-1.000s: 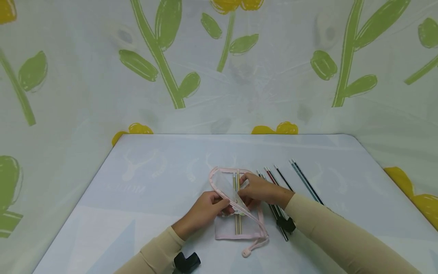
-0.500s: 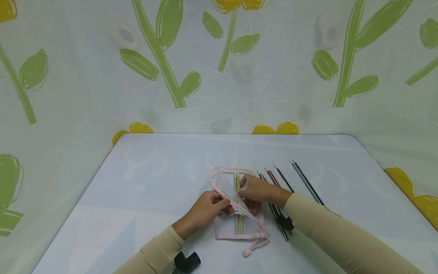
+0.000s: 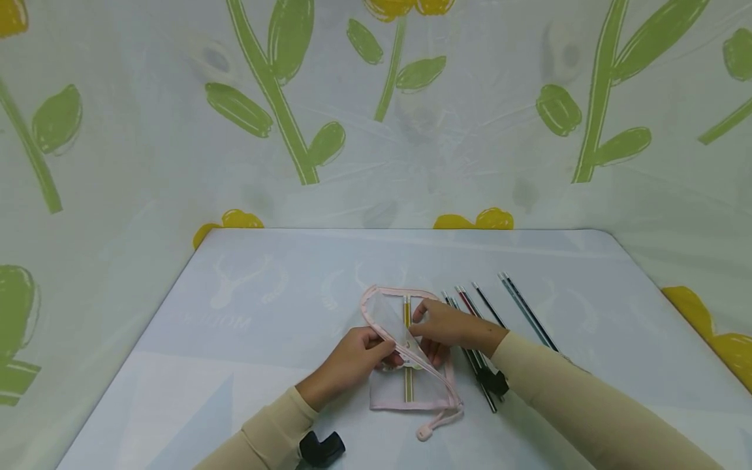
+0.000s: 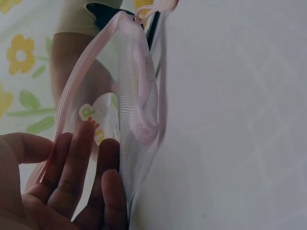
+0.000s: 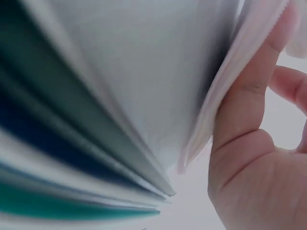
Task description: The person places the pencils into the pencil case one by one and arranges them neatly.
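Note:
A clear and mesh pencil pouch (image 3: 384,391) with pink zipper edging lies on the table, its opening spread. My left hand (image 3: 360,352) pinches the raised pink edge (image 4: 72,91) between thumb and fingers. Inside the pouch, two slim pencils (image 3: 408,385) stand side by side, yellow showing on one. My right hand (image 3: 449,326) is at the opening with bent fingers, index and thumb tips right beside these pencils. In the right wrist view the pink edge (image 5: 240,62) runs along a finger (image 5: 244,105). I cannot tell what the right fingertips hold. A cartoon label (image 4: 101,117) shows through the mesh.
Several dark and red pencils (image 3: 468,303) lie partly under my right wrist. Farther right are two blue-grey pencils (image 3: 525,310). A zipper pull (image 3: 424,432) hangs at the pouch's near corner. The white table (image 3: 264,294) meets a flower-printed curtain (image 3: 470,163) behind.
The two pencils inside the pouch have drawn closer together, and more yellow now shows. Both hands keep nearly the same place, and the left still pinches the pouch edge.

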Tool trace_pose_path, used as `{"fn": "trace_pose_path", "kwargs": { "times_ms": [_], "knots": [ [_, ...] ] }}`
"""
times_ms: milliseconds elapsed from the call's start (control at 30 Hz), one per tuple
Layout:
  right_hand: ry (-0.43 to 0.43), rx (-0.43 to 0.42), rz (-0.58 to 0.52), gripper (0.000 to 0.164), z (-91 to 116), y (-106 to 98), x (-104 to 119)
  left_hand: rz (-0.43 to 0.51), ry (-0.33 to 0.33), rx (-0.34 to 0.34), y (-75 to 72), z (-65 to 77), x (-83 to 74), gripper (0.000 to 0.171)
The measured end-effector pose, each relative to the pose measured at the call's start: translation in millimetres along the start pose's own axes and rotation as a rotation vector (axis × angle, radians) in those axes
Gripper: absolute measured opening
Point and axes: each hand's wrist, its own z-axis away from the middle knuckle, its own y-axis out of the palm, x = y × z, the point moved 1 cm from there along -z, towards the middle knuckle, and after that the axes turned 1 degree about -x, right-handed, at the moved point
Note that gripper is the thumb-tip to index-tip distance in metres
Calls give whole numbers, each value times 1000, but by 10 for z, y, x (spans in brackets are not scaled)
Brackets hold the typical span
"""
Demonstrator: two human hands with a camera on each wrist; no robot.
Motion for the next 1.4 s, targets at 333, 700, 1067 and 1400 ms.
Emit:
{"fn": "trace_pose_path", "kwargs": {
  "times_ms": [333,700,1067,1400],
  "knots": [
    [-185,4,-104,20,148,-119,-11,-3,-7,-2,-3,-18,8,29],
    [-309,-305,129,10,368,-181,-68,15,-28,2,-5,-4,30,28],
    [-306,-413,328,5,461,-290,-121,15,-18,4,-24,-4,-12,26],
    [-293,-429,481,8,437,-328,-200,16,-19,8,-26,-7,-8,26]
  ]
}}
